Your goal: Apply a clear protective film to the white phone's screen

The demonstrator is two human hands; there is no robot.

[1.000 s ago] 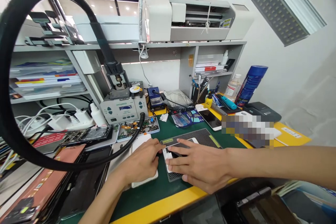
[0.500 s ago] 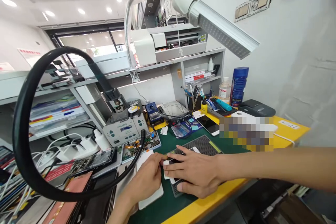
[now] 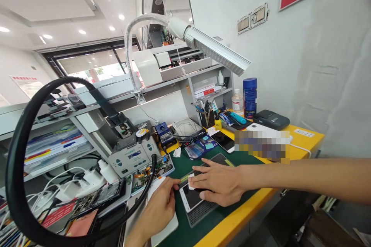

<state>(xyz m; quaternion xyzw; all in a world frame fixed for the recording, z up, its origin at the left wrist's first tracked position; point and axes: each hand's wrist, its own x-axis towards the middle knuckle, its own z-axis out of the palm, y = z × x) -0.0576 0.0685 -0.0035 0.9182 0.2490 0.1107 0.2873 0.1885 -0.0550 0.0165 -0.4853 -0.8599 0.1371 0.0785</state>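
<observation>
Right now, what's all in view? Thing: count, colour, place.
Main items; smaller ones can't be counted reliably.
Green-topped yellow desk: 1, green and yellow, lower centre
Perforated grey mat: 1, grey, on desk
White-framed glass phone: 1, white and black, on mat
Small white wipe: 1, white, on that phone
Flat black-screened phone: 1, black and white, beyond mat
Cylindrical blue can: 1, blue, desk's back right
Clear plastic bottle: 1, clear, left of can
Small yellow bottle: 1, yellow, left of clear bottle
Boxy grey bench station: 1, grey, left of mat
Thick curved black hose: 1, black, far left
Long silver lamp: 1, silver, overhead
Left hand: 1, bare, near phone's end
Right hand: 1, bare, spread over wipe and phone
</observation>
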